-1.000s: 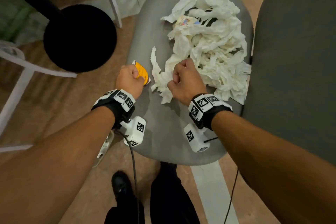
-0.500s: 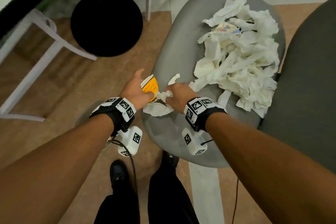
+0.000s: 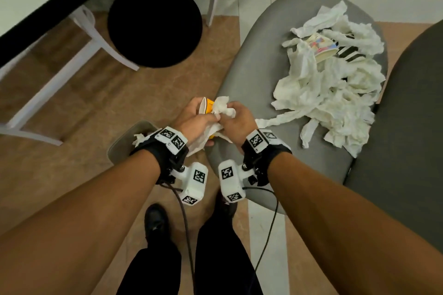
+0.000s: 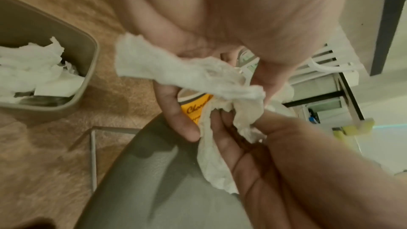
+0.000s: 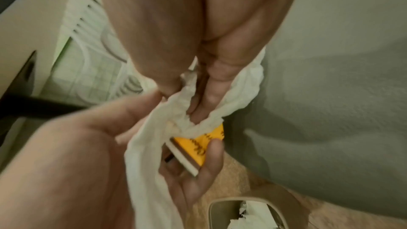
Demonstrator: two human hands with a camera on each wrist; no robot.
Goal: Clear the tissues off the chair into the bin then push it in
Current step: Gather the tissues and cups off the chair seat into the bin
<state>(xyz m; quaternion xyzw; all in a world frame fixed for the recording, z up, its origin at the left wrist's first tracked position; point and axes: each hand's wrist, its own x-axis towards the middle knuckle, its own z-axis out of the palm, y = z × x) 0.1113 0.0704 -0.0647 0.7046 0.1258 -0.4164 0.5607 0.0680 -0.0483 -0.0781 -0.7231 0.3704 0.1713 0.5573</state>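
1. Two hands met at the near left edge of the grey chair (image 3: 251, 72): your left hand (image 3: 191, 122) had its fingers (image 4: 176, 119) curled round an orange paper cup (image 4: 196, 109) and part of a tissue (image 4: 187, 72), while your right hand (image 3: 237, 120) pinched the same crumpled tissue between thumb and fingers.
2. The step in hand looked like gathering one load into your left hand for the bin (image 3: 124, 141), which stood on the floor just left of the chair and under your left wrist.
3. To do it well, you needed to bunch the loose tail of tissue hanging below your left palm into the grip, so nothing trailed or dropped on the floor on the way over.
4. You also needed to let go with the right hand only once the left held both cup and tissue firmly.
5. The bin, beige with rounded corners, already held some white tissues (image 4: 33, 69), so the drop wanted to be well inside the rim.
6. Most of the pile (image 3: 335, 86) lay on the far right of the seat: white, thin, torn and twisted into strips, with a printed paper cup (image 3: 321, 48) half buried in it.
7. One long strip (image 3: 280, 118) reached from the pile toward your right wrist.
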